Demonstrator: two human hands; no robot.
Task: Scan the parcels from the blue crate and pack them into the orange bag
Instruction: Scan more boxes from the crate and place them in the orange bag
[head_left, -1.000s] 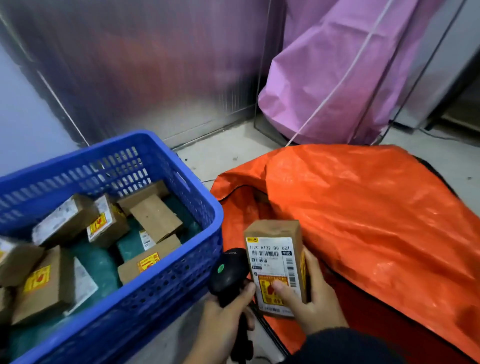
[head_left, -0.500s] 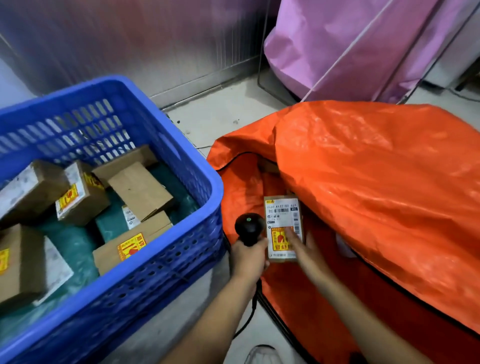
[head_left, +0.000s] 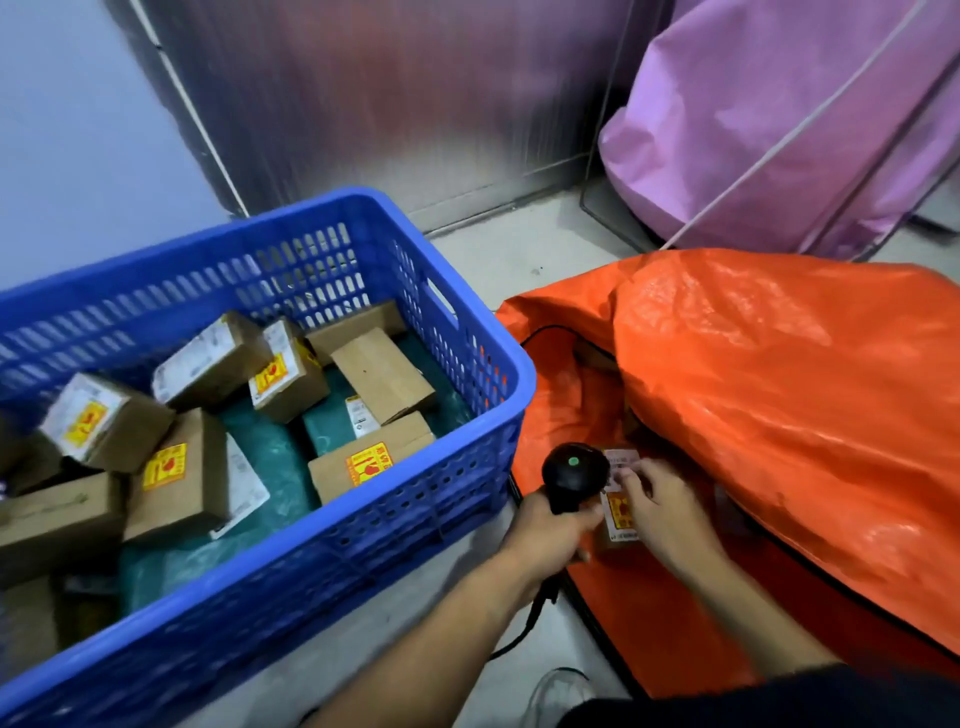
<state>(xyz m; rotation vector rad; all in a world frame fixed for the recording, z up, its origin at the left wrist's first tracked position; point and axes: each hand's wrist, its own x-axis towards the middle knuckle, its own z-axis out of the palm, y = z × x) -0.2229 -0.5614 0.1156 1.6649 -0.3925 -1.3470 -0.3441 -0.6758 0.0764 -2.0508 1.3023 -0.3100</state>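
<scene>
Parcel (head_left: 619, 514), a small brown box whose white label and yellow-and-red sticker face up, sits at the open mouth of the orange bag (head_left: 779, 395), low over the bag's inner lining and just below its raised flap. The right hand (head_left: 662, 512) holds it, with the fingers curled down over the upper part of the label. Its forearm reaches in from the lower right, with a dark sleeve at the bottom edge. The left hand (head_left: 550, 525) is wrapped tight around the handle of a black scanner (head_left: 574, 475). The scanner's head touches or overlaps the parcel's left edge and shows a green light (head_left: 573, 461) on top. The left forearm comes up from the bottom centre, and a black cable (head_left: 524, 629) hangs from the handle toward the floor (head_left: 519, 249). Just left of the bag stands the blue crate (head_left: 519, 364), with more brown parcels (head_left: 384, 376) lying jumbled on teal padding (head_left: 270, 457). A pale shoe (head_left: 558, 691) shows near the bottom edge, and a purple sack (head_left: 779, 130) fills the far right corner
</scene>
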